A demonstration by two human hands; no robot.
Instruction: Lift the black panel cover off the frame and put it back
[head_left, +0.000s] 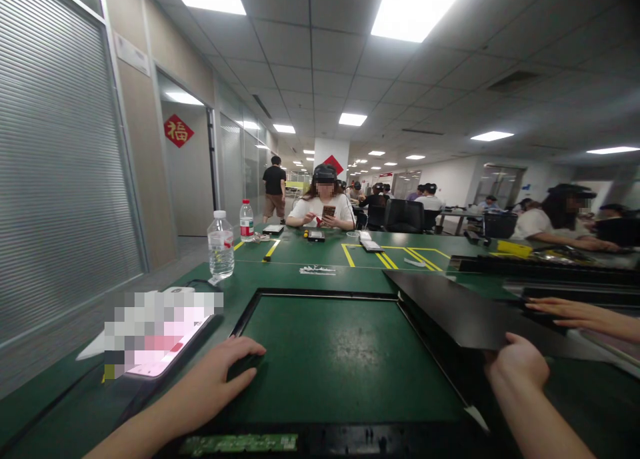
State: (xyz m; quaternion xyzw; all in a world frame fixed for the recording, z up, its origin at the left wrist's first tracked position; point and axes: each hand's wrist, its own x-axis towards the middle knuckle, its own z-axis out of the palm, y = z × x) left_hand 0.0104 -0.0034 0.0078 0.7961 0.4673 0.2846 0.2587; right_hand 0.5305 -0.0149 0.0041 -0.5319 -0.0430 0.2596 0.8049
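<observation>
A black rectangular frame (380,438), like a screen's surround, lies on the green tabletop. My left hand (220,372) rests over its left bar, thumb and fingers apart. At the frame's right side, a thin dark flat panel (450,309) is tilted up. My right hand (520,366) grips the panel's near edge, thumb on top and fingers underneath, partly hidden. A green circuit board (245,444) sits along the frame's near bar. Another person's hand (585,312) reaches in from the right beside the panel, fingers stretched out.
At left, a lit phone or tablet (165,356) lies near a clear water bottle (221,246). A smaller red-capped bottle (247,220) stands behind. Yellow tape (350,256) marks the table. Across it sits a person (325,202) with a phone. Dark strips (495,264) lie at right.
</observation>
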